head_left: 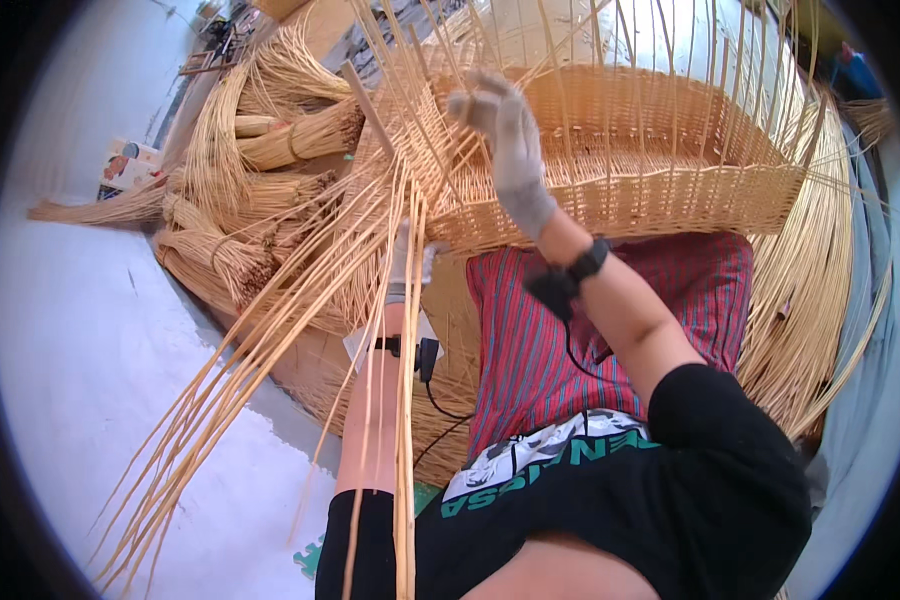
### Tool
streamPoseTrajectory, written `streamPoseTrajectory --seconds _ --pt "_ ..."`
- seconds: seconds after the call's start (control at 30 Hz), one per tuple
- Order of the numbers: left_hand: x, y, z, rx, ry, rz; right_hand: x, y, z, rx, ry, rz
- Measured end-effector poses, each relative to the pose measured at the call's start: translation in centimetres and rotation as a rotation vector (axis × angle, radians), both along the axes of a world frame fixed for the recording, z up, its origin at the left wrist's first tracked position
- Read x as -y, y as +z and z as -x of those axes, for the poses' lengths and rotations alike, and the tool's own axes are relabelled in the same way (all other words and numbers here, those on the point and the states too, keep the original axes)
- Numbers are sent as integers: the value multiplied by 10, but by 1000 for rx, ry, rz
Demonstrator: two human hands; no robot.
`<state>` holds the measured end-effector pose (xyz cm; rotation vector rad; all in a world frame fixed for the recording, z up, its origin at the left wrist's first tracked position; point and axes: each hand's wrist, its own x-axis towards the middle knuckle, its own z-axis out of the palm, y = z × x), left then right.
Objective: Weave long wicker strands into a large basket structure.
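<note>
A rectangular woven wicker basket (730, 195), with tall upright stakes, spans the upper middle. My gloved right hand (510, 140) is raised over its left part among the stakes, fingers loosely bent and apart, with nothing visibly held. My gloved left hand (408, 262) is low by the basket's near left corner, behind long loose canes (250, 325) that trail toward the lower left; they hide much of it, and its grip is unclear. A striped red cushion (610, 395) lies below the basket, under my right forearm.
Bundles of pale cane (280, 145) are piled at the left, and long loose strands (810, 310) lie at the right. A pale floor (90, 330) runs along the left side. Black cables (440, 410) hang from devices on both my wrists.
</note>
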<state>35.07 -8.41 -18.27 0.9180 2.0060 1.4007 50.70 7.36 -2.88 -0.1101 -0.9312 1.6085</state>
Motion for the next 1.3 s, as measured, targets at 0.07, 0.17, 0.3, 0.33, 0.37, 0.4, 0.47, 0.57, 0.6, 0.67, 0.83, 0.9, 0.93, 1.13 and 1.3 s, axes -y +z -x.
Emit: streamPoseTrajectory --seconds 0.07,0.17,0.3,0.33,0.37,0.4,0.47,0.57,0.6,0.67,0.83,0.9,0.93,1.13,1.3 --pt "0 1 0 23 -8 -85 3 -9 0 37 55 20" --pt "1 2 0 23 -8 -84 8 -16 6 273 52 -169" --pt "-1 0 8 39 -3 -118 22 -47 -17 372 78 123" --pt "0 -1 12 44 -8 -124 28 -61 -35 402 65 194" --pt "0 -2 17 46 -12 -132 40 -74 -47 388 83 129" --pt "1 -3 20 46 -17 -146 50 -85 -60 423 87 163" --pt "5 -3 24 44 -35 -178 45 -98 -82 283 127 252" --pt "9 2 14 77 93 -175 17 -109 -109 583 -33 478" --pt "7 5 5 20 100 -277 5 -114 -116 761 -157 447" --pt "0 15 -15 -82 124 -295 -10 -131 -122 624 -67 475" --pt "-47 52 -46 12 -95 196 -5 -171 -119 418 -110 427" --pt "-61 62 -45 -5 -157 222 -3 -149 -94 594 -257 326" --pt "-67 65 -43 -61 -195 248 -6 -126 -78 647 -365 281" --pt "-74 57 -50 200 111 197 -34 36 27 1015 -604 -867" --pt "-69 56 -38 385 -60 133 -23 -46 -62 866 -242 -151"
